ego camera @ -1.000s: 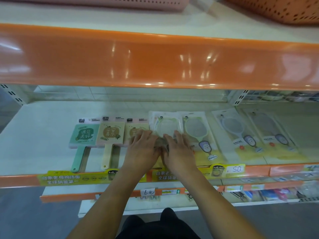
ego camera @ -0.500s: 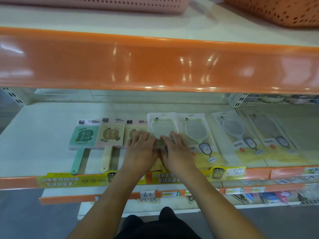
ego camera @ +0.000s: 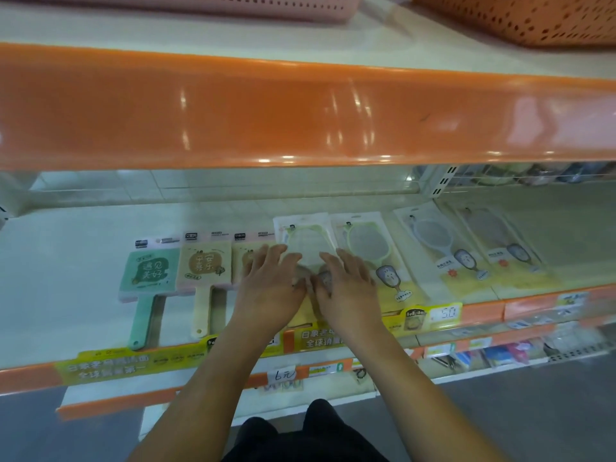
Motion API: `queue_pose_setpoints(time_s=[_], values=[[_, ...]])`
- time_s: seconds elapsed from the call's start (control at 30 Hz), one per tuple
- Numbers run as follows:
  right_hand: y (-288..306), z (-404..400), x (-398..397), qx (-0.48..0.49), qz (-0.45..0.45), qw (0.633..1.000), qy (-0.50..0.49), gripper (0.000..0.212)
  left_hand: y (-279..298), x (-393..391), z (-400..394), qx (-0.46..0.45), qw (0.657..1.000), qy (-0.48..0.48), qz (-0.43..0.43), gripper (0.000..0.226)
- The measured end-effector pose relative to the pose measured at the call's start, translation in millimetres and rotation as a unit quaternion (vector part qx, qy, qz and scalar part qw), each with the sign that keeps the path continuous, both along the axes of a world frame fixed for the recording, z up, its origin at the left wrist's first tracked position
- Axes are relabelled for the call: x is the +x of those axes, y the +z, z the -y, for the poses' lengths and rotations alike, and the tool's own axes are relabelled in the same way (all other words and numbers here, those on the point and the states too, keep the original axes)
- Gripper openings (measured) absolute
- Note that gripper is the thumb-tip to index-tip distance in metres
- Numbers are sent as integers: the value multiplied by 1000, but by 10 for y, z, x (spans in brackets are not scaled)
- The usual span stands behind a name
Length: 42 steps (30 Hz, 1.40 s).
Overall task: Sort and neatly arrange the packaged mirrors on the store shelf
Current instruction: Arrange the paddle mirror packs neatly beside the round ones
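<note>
Both hands lie flat, fingers spread, on a clear-bagged mirror pack (ego camera: 305,240) in the middle of the white shelf (ego camera: 66,248) — pressing it down rather than closing around it. The left hand (ego camera: 271,285) covers the pack's lower left and overlaps a tan paddle mirror (ego camera: 245,258) beside it; the right hand (ego camera: 346,288) covers the lower right, thumbs almost touching over the hidden handle. Compared with half a second ago and a full second ago, the hands hold the same spot and the pack's top edge sits about level with that of the green-rimmed mirror pack (ego camera: 365,248) just to its right; any shift is too slight to tell through the blur.

To the left, near the shelf's front edge, a mint paddle mirror (ego camera: 150,275) and a cream paddle mirror (ego camera: 203,266) lie side by side, handles pointing at the orange price rail (ego camera: 483,311). Toward the right end, two more bagged hand mirrors — a white-rimmed mirror pack (ego camera: 436,241) and a grey mirror pack (ego camera: 496,238) — lie slightly angled. Yellow label strips (ego camera: 106,363) run along the front rail, with a handwritten price tag (ego camera: 446,313) right of the hands. Above, an orange basket (ego camera: 520,18) and a pink basket (ego camera: 233,6) stand on the upper shelf.
</note>
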State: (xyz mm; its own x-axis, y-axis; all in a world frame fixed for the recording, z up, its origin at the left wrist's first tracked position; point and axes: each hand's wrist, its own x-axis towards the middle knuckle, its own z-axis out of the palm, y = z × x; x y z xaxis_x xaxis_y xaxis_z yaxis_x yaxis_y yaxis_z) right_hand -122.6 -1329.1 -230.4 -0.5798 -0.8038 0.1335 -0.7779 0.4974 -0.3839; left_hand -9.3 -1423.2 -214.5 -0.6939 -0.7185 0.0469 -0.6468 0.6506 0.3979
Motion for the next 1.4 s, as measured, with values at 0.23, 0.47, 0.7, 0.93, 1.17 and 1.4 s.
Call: queue_pose_setpoints(time_s=[0.23, 0.47, 0.7, 0.93, 1.17, 1.4], values=[[38, -248, -103, 18, 3, 996, -86, 45, -17, -134, -29, 18, 999, -30, -21, 44], [6, -505, -410, 19, 5, 989, -147, 40, 6, -445, -192, 14, 998, -58, -27, 43], [-38, -690, -857, -8, 10, 989, -147, 41, 12, -945, -418, 21, 998, -54, -1, 49], [-8, -908, -1597, -5, 22, 990, -140, 41, 57, -1669, -742, 8, 998, -64, 7, 46], [-18, -1241, -2339, 1, 25, 990, -141, 48, 60, -2374, -1079, -25, 996, -82, 21, 45], [-3, -1286, -2689, 46, 72, 991, -98, 57, 50, -2597, -1194, -26, 999, -32, 34, 44]])
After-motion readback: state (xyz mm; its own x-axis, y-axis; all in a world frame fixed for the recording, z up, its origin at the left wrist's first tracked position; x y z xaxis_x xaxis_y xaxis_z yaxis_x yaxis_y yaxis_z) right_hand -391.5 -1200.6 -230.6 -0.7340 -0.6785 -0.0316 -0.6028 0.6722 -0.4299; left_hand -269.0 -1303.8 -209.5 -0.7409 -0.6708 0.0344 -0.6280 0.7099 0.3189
